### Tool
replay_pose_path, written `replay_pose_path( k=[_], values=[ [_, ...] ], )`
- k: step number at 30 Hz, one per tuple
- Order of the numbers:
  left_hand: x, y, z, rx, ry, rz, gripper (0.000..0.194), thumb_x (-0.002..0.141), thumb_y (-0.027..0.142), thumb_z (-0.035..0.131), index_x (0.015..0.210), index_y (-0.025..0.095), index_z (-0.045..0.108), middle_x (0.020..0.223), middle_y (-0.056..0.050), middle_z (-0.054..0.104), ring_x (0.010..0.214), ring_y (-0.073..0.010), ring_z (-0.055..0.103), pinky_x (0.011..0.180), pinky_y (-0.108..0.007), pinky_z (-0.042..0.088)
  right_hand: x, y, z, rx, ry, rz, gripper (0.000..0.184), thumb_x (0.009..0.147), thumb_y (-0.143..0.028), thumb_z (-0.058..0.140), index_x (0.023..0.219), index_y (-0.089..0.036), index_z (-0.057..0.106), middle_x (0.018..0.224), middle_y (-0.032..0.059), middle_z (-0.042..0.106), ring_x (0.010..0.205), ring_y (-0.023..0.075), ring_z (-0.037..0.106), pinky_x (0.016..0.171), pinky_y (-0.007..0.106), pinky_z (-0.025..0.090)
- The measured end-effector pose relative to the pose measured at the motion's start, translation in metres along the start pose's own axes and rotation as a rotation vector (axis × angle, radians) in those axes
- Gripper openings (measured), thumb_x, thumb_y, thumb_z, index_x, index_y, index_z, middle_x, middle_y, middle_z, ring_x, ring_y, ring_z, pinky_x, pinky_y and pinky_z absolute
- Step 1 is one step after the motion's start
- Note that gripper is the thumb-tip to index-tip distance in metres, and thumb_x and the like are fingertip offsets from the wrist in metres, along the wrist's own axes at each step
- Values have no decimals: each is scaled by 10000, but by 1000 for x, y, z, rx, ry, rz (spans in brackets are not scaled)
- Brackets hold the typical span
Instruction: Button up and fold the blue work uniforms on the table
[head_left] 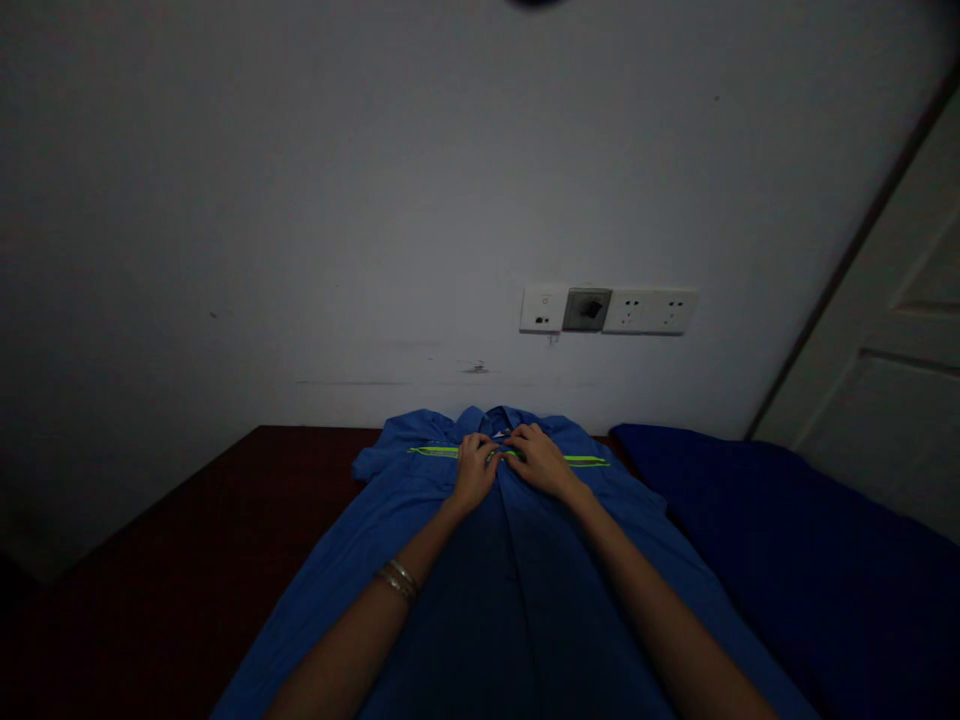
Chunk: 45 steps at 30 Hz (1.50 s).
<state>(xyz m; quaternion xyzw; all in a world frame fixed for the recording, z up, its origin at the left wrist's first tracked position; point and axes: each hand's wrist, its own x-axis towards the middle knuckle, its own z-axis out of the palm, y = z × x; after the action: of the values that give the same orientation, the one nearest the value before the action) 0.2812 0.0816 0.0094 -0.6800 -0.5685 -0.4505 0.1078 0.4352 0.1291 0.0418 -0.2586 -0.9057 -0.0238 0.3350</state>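
Note:
A blue work shirt (480, 580) with a collar and a yellow-green reflective stripe across the chest lies spread out, collar toward the wall. Just below the collar, my left hand (475, 470) pinches the front edge of the shirt, fingers curled. My right hand (538, 458) is closed on the opposite front edge, its fingertips close to those of the left. Whatever small part sits between the fingertips, such as a button, is too small and dark to make out. Bracelets (399, 578) circle my left wrist.
The shirt rests on a dark red tabletop (225, 540). To the right lies a folded dark blue cloth (787, 560). Behind stands a pale wall with a row of sockets (645, 311) and a switch plate (586, 309). A panelled door (885, 390) is at the right.

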Motion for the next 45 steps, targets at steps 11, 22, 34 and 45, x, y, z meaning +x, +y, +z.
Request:
replay_pose_path(
  k=[11, 22, 34, 45],
  values=[
    [3, -1, -4, -183, 141, -56, 200, 768, 152, 557, 946, 195, 636, 924, -53, 554, 933, -181, 516, 849, -347, 435, -2, 5, -2, -9, -53, 65, 207, 800, -222, 561, 992, -167, 615, 985, 72, 577, 957, 184, 480, 853, 304, 400],
    [5, -17, -8, -234, 323, -268, 218, 725, 99, 458, 840, 168, 629, 844, -51, 586, 847, -182, 561, 789, -333, 463, 8, -21, -56, -34, -84, 298, 210, 835, -244, 462, 960, -218, 630, 963, 43, 647, 897, 167, 581, 710, 240, 405],
    [-16, 19, -25, -182, 161, -20, 130, 691, 80, 447, 736, 183, 512, 754, -22, 520, 771, -166, 518, 725, -295, 440, -47, -80, -12, -173, -244, 376, 292, 741, -404, 564, 913, -172, 612, 975, 120, 639, 909, 246, 595, 668, 307, 447],
    [-44, 25, -37, -137, -239, -22, 274, 636, -25, 418, 743, 161, 588, 764, -30, 545, 740, -150, 533, 712, -286, 448, -50, -91, -4, -239, -186, 403, 314, 781, -374, 506, 921, -130, 644, 943, 172, 630, 892, 273, 596, 675, 343, 459]
  ],
)
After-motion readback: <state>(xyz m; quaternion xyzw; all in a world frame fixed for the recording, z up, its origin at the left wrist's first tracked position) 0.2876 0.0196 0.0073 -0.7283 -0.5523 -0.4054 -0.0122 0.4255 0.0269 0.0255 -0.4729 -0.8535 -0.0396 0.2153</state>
